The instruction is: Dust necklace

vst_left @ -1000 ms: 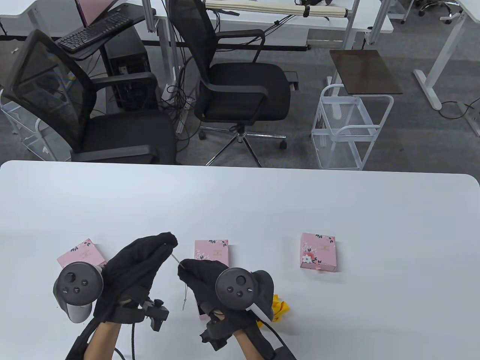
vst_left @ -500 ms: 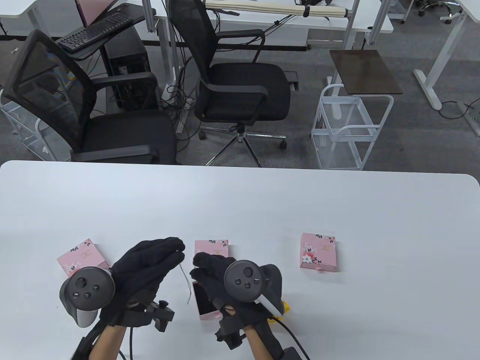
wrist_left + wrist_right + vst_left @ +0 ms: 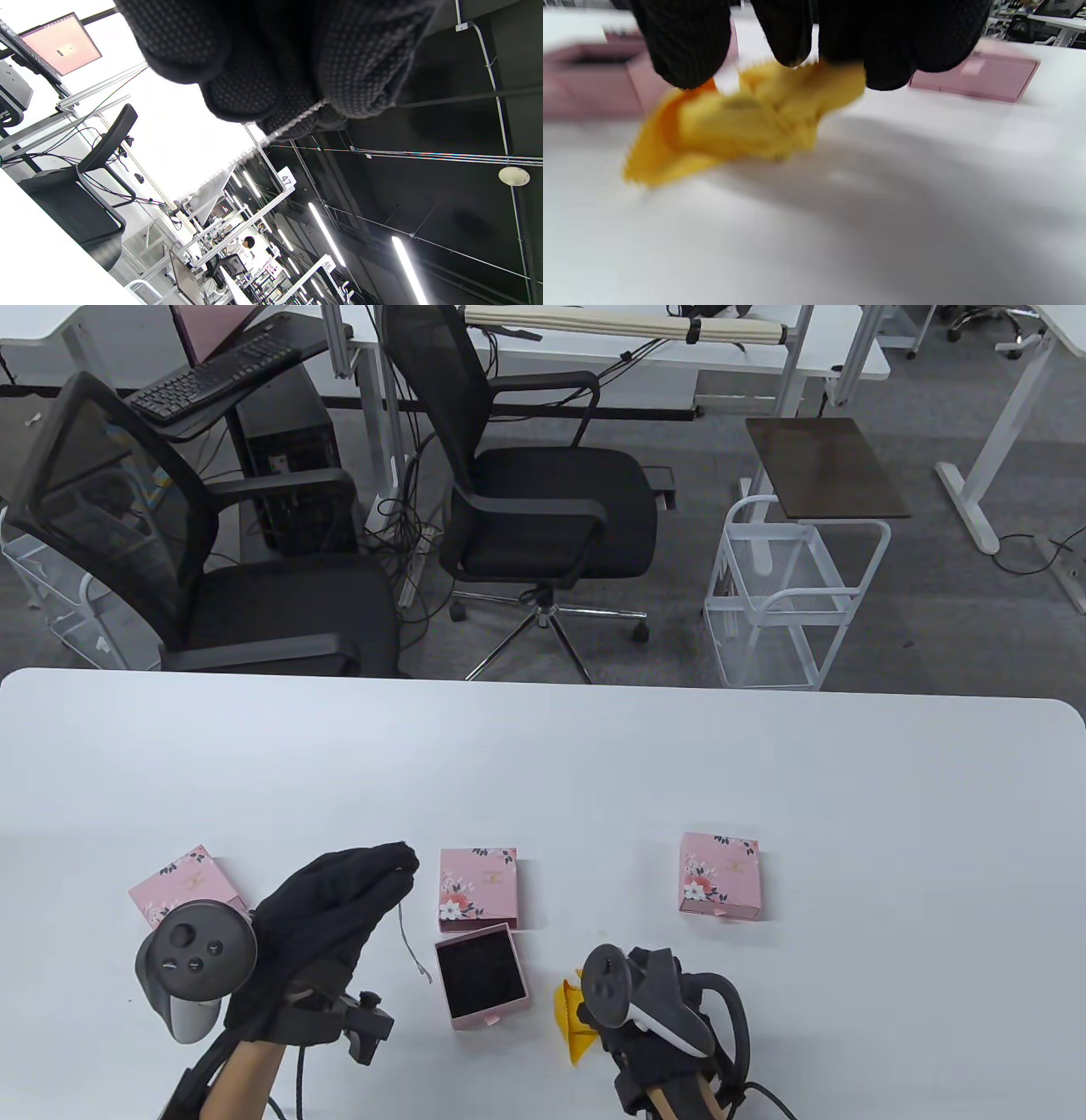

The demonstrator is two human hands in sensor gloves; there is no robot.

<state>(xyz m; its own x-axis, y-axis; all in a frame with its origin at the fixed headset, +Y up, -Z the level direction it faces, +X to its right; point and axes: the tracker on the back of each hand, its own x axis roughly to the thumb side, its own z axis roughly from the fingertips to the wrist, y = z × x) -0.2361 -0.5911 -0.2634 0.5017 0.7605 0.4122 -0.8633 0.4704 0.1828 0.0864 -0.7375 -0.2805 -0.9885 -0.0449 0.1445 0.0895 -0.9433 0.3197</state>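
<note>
My left hand (image 3: 339,899) is raised above the table and pinches a thin silver necklace chain (image 3: 405,937) that hangs down from its fingertips; the chain also shows between the gloved fingers in the left wrist view (image 3: 292,125). My right hand (image 3: 632,1027) is low on the table near the front edge, its fingers (image 3: 891,51) on a crumpled yellow cloth (image 3: 570,1014), blurred in the right wrist view (image 3: 746,118). An open pink box tray with a dark lining (image 3: 482,976) lies between the hands.
Three pink floral boxes lie on the white table (image 3: 764,780): one at the left (image 3: 182,886), one in the middle (image 3: 478,886), one at the right (image 3: 719,875). Office chairs (image 3: 543,500) stand beyond the far edge.
My right hand let go of the chain and moved down and right onto the yellow cloth. The chain now hangs from my left hand alone, and the open tray is uncovered.
</note>
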